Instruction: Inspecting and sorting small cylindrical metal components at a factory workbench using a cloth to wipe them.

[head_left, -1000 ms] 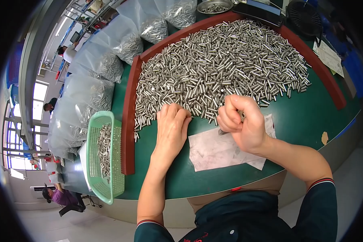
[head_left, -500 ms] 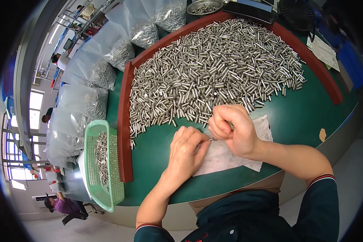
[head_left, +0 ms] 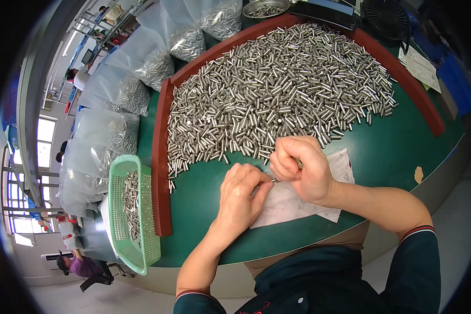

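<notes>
My left hand (head_left: 239, 194) is closed, thumb and forefinger pinching a small metal pin (head_left: 274, 180) of which only the tip shows. Right beside it, my right hand (head_left: 306, 170) is curled into a fist against that tip; whatever its fingers hold is hidden. Both hands hover over a crumpled whitish cloth (head_left: 282, 212) on the green tabletop (head_left: 382, 157). Just beyond them spreads a large heap of short shiny metal pins (head_left: 282, 94).
Dark red wooden rails (head_left: 162, 167) border the heap. At left stands a green plastic basket (head_left: 153, 246) partly filled with pins. Clear bags of pins (head_left: 115, 131) line the far left. A metal bowl (head_left: 267, 9), a phone-like black device (head_left: 324, 15) and a fan (head_left: 384, 21) sit at the back.
</notes>
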Action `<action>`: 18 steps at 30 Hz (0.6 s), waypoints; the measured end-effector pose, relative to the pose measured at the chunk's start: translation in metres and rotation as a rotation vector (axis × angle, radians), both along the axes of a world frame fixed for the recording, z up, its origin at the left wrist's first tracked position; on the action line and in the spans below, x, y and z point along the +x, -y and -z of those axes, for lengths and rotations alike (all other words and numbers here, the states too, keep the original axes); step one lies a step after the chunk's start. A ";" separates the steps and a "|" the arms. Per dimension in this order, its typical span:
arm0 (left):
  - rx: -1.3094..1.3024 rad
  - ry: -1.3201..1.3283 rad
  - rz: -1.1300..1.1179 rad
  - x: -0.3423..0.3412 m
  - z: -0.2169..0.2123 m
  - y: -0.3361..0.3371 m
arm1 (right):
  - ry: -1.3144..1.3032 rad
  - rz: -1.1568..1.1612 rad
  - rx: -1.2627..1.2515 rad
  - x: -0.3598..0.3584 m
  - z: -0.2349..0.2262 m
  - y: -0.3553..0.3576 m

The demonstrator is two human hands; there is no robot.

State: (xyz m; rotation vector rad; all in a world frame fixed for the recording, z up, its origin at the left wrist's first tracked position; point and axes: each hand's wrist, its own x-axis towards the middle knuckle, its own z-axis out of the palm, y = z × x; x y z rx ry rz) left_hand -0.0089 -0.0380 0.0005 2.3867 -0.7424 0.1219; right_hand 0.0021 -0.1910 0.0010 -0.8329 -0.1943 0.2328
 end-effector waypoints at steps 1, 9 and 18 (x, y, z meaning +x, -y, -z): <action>0.000 -0.002 0.000 0.000 0.000 0.000 | 0.002 0.000 0.002 0.000 0.000 0.000; -0.058 -0.016 -0.012 0.001 0.001 0.002 | 0.085 0.019 -0.044 -0.007 0.004 -0.003; -0.039 -0.019 -0.026 0.002 -0.003 0.004 | 0.146 0.046 -0.155 -0.010 0.001 -0.008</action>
